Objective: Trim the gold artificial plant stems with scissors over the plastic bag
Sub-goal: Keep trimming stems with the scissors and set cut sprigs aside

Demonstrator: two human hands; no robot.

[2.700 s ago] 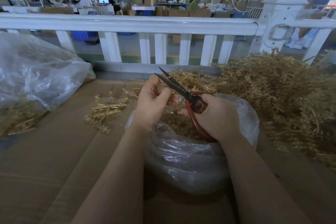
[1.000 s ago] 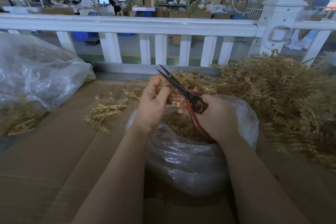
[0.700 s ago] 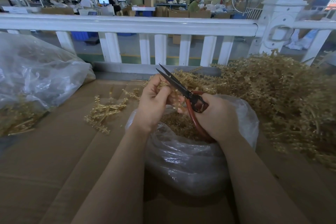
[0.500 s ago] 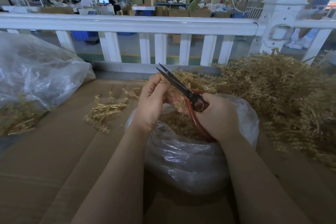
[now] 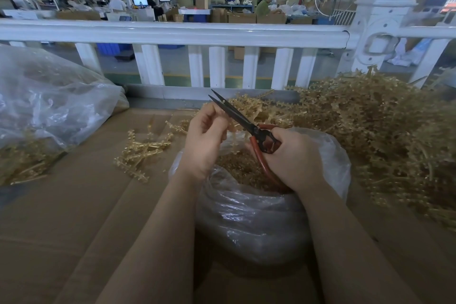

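Note:
My right hand point(image 5: 291, 158) grips the red handles of black-bladed scissors point(image 5: 237, 116). The blades point up and left, slightly parted at the tips. My left hand point(image 5: 204, 140) pinches a small gold stem piece point(image 5: 230, 128) right beside the blades; most of that piece is hidden by my fingers. Both hands hover over an open clear plastic bag point(image 5: 259, 217) holding gold trimmings point(image 5: 241, 168). A big heap of gold plant stems point(image 5: 370, 126) lies to the right.
A small bunch of gold stems point(image 5: 140, 150) lies on the brown cardboard surface point(image 5: 61, 217) left of the bag. Another large clear bag point(image 5: 49, 106) with gold pieces sits at far left. A white railing point(image 5: 172, 32) runs behind the work surface.
The scissors and both hands rose slightly, then settled; the blades stay beside the left fingers. My left hand keeps its pinch on the stem piece. Nothing else moved.

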